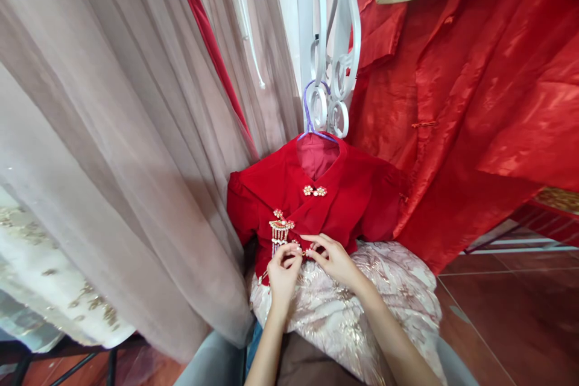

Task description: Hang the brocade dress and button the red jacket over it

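A small red velvet jacket [348, 193] hangs on a purple hanger [310, 114] from a white scrolled metal rack [337, 66]. It has gold flower clasps [315, 191] at the collar and a gold tassel brooch [280, 230] lower left. My left hand [283, 274] and my right hand [332, 256] meet at the jacket's lower front edge, fingertips pinching a small gold clasp [306, 250] between them. Below the jacket spreads a pale pink and gold brocade skirt [393, 289].
Sheer beige curtains [126, 151] hang at the left over a white gold-embroidered garment [54, 289]. A large shiny red robe [470, 108] hangs at the right. Reddish floor tiles [511, 319] lie at the lower right. My knees in grey fabric [212, 362] show at the bottom.
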A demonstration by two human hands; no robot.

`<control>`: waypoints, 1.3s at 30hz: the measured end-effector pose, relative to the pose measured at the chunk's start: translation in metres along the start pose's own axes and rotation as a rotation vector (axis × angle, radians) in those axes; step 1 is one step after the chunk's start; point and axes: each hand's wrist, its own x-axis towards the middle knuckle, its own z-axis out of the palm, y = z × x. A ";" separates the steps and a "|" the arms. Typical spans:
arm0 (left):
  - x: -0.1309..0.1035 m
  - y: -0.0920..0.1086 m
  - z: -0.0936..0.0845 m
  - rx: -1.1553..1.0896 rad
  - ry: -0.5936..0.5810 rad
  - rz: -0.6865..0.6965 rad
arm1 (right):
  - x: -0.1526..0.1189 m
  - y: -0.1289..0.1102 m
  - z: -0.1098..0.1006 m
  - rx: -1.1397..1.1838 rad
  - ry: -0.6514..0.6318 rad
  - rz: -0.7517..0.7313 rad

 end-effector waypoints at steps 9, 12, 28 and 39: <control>0.001 0.004 0.000 -0.096 -0.013 -0.094 | 0.000 0.003 0.011 0.025 0.118 -0.015; 0.001 0.008 0.000 -0.083 -0.024 -0.127 | 0.000 0.004 0.015 -0.005 0.156 -0.044; 0.010 0.004 -0.014 0.081 -0.149 -0.073 | -0.004 0.000 0.019 -0.015 0.162 -0.080; -0.001 0.023 -0.020 0.232 0.468 0.402 | -0.015 -0.039 -0.024 0.185 0.804 -0.114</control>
